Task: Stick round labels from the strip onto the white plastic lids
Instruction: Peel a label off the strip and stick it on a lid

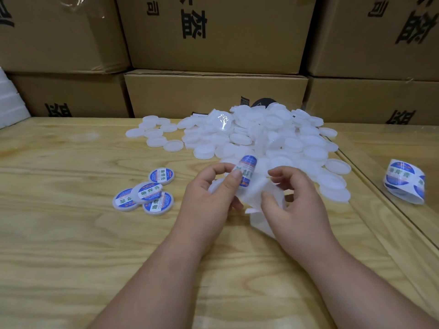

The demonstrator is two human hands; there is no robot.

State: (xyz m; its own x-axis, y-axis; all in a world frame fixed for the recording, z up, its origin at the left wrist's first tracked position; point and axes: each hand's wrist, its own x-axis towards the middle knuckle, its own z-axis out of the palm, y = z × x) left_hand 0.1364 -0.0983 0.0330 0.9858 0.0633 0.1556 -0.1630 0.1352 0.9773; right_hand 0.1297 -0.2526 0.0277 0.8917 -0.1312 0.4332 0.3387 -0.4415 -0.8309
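A big heap of plain white plastic lids [266, 136] lies on the wooden table [71, 233] in front of me. Over the table's middle, my left hand [211, 188] pinches a round blue-and-white label [247, 170] that curls up off the white backing strip [256, 203]. My right hand [299, 191] holds that strip from the right, fingers curled round it. The strip's lower part hangs down between my hands. Several labelled lids [145, 193] lie in a small overlapping group to the left.
A second coiled strip of labels [406, 184] rests at the table's right, beyond a seam in the tabletop. Stacked cardboard boxes [213, 91] wall off the back. White foam [9, 100] sits at the far left.
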